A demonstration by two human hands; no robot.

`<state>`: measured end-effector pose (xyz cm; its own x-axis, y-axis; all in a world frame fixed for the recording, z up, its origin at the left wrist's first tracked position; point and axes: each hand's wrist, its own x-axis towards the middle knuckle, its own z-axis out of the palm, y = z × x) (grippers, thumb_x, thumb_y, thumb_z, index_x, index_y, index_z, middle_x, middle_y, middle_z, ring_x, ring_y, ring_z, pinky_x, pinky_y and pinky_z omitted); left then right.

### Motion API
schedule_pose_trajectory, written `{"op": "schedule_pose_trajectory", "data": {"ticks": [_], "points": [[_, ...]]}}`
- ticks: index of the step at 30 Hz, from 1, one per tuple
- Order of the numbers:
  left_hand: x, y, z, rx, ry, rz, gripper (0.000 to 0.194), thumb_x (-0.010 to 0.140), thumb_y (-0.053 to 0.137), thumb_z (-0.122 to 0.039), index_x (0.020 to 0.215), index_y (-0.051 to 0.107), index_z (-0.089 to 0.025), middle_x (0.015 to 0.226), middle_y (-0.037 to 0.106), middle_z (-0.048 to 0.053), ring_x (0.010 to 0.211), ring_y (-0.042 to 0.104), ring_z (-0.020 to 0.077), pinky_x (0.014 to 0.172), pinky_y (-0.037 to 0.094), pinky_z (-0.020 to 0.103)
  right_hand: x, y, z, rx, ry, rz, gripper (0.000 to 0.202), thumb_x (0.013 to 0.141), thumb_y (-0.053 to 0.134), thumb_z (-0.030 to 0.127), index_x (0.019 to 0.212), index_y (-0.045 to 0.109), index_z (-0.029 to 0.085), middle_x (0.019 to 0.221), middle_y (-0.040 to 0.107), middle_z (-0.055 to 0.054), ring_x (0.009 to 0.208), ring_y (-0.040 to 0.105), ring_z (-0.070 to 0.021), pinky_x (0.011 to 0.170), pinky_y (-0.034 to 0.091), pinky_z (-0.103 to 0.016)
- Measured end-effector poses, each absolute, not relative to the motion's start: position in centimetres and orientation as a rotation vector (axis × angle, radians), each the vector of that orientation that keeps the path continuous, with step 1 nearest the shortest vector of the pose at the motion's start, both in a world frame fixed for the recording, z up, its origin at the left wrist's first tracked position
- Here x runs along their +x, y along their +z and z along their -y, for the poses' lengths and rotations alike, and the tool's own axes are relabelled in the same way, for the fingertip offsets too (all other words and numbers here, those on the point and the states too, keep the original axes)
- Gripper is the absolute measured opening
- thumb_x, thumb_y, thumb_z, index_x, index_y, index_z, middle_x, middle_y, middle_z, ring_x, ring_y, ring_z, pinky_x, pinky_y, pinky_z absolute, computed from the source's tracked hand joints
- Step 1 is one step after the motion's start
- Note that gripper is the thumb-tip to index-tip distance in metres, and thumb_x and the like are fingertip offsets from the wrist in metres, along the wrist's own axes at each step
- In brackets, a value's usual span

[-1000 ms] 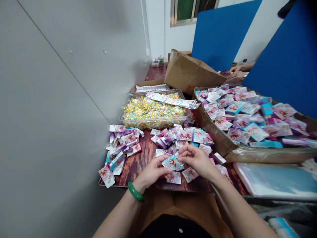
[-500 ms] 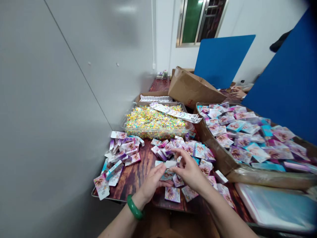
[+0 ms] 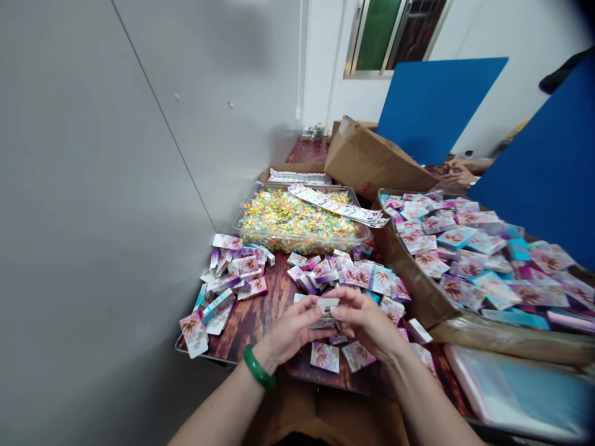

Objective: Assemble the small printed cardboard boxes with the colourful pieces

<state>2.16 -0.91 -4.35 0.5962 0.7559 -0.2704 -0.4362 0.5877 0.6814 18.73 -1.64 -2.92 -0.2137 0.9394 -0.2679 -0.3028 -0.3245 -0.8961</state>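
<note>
Between both hands is a small printed cardboard box, its pale end flap standing up toward the top. My left hand, with a green bangle at the wrist, grips its left side. My right hand holds the right side, thumb and fingers close to the flap. The fingers cover most of the box. Around the hands lie several similar small boxes in purple, pink and blue, with another pile to the left on the dark wood-patterned table.
Behind stands a clear plastic tub of colourful small packets, with printed strips across it. A large carton full of boxes is on the right, near clear plastic bags. Beyond blue panels, another person's hands show. A grey wall borders the left.
My right hand has come down and closed round the box's right side, beside the flap. Both hands now hold the box. The whole view has shifted slightly.
</note>
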Motion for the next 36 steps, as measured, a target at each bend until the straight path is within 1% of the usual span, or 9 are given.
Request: {"op": "schedule_pose_trajectory", "data": {"ticks": [3, 5, 8, 12, 14, 18, 23, 28, 36], "points": [[2.2, -5.0, 0.9, 0.619, 0.739, -0.651, 0.035, 0.072, 0.073, -0.038, 0.093, 0.060, -0.013, 0.079, 0.061, 0.003, 0.068, 0.061, 0.0120, 0.058, 0.047, 0.021, 18.5, -3.1, 2.0, -1.168, 1.387, 1.183, 0.017, 0.065, 0.075, 0.028, 0.078, 0.068, 0.018, 0.071, 0.064, -0.001, 0.052, 0.052, -0.0099, 0.045, 0.041, -0.021], [2.3, -5.2, 0.9, 0.589, 0.755, -0.670, 0.039, 0.072, 0.071, -0.046, 0.092, 0.060, -0.013, 0.074, 0.060, 0.002, 0.060, 0.059, 0.0108, 0.050, 0.044, 0.019, 18.1, -3.2, 2.4, -1.182, 0.993, 1.430, 0.007, 0.074, 0.068, 0.024, 0.079, 0.070, 0.020, 0.083, 0.068, -0.005, 0.075, 0.062, -0.0178, 0.065, 0.051, -0.030], [2.6, -5.4, 0.9, 0.504, 0.796, -0.665, 0.037, 0.074, 0.068, -0.048, 0.089, 0.059, -0.015, 0.073, 0.058, 0.000, 0.058, 0.057, 0.0094, 0.050, 0.046, 0.019, 17.6, -3.7, 3.1, -1.114, 0.598, 1.680, 0.018, 0.081, 0.060, 0.018, 0.095, 0.071, 0.022, 0.100, 0.069, -0.008, 0.097, 0.062, -0.0215, 0.087, 0.048, -0.037], [2.8, -5.7, 1.1, 0.525, 0.806, -0.698, 0.039, 0.076, 0.064, -0.051, 0.087, 0.058, -0.015, 0.070, 0.056, 0.000, 0.053, 0.056, 0.0089, 0.045, 0.045, 0.019, 17.4, -4.1, 3.3, -1.132, 0.616, 1.668, 0.015, 0.080, 0.062, 0.019, 0.091, 0.071, 0.021, 0.095, 0.071, -0.008, 0.092, 0.065, -0.0211, 0.083, 0.050, -0.034], [2.9, -5.9, 1.2, 0.586, 0.814, -0.718, 0.042, 0.076, 0.062, -0.054, 0.088, 0.057, -0.014, 0.069, 0.055, 0.000, 0.052, 0.055, 0.0091, 0.042, 0.043, 0.018, 17.4, -3.8, 3.1, -1.196, 0.789, 1.536, 0.009, 0.077, 0.066, 0.022, 0.083, 0.071, 0.020, 0.085, 0.071, -0.006, 0.081, 0.066, -0.0199, 0.073, 0.052, -0.031], [3.0, -5.7, 1.5, 0.684, 0.836, -0.733, 0.046, 0.077, 0.059, -0.056, 0.094, 0.058, -0.013, 0.071, 0.053, 0.001, 0.053, 0.053, 0.0088, 0.039, 0.040, 0.017, 17.5, -3.1, 2.7, -1.217, 1.078, 1.325, 0.011, 0.071, 0.070, 0.028, 0.077, 0.070, 0.019, 0.068, 0.068, -0.001, 0.059, 0.061, -0.0153, 0.056, 0.050, -0.027], [3.3, -5.0, 1.6, 0.679, 0.821, -0.753, 0.046, 0.080, 0.055, -0.056, 0.097, 0.058, -0.014, 0.072, 0.052, 0.000, 0.050, 0.050, 0.0072, 0.038, 0.037, 0.016, 17.5, -2.7, 2.8, -1.175, 0.790, 1.476, 0.007, 0.076, 0.064, 0.020, 0.075, 0.070, 0.020, 0.076, 0.069, -0.004, 0.073, 0.064, -0.0176, 0.067, 0.051, -0.029], [3.6, -5.0, 1.5, 0.638, 0.847, -0.742, 0.042, 0.082, 0.052, -0.055, 0.087, 0.056, -0.014, 0.069, 0.050, -0.001, 0.049, 0.048, 0.0065, 0.039, 0.036, 0.017, 17.4, -2.9, 3.4, -1.083, 0.474, 1.724, 0.015, 0.081, 0.055, 0.011, 0.083, 0.067, 0.019, 0.084, 0.068, -0.006, 0.082, 0.064, -0.0183, 0.075, 0.051, -0.031], [3.4, -5.5, 1.5, 0.748, 0.849, -0.904, 0.050, 0.077, 0.055, -0.061, 0.094, 0.059, -0.014, 0.067, 0.050, -0.002, 0.043, 0.044, 0.0050, 0.037, 0.029, 0.018, 17.6, -4.6, 3.4, -1.103, 0.460, 1.801, 0.026, 0.084, 0.056, 0.013, 0.105, 0.067, 0.024, 0.095, 0.066, -0.008, 0.090, 0.062, -0.0203, 0.079, 0.051, -0.035]]}}
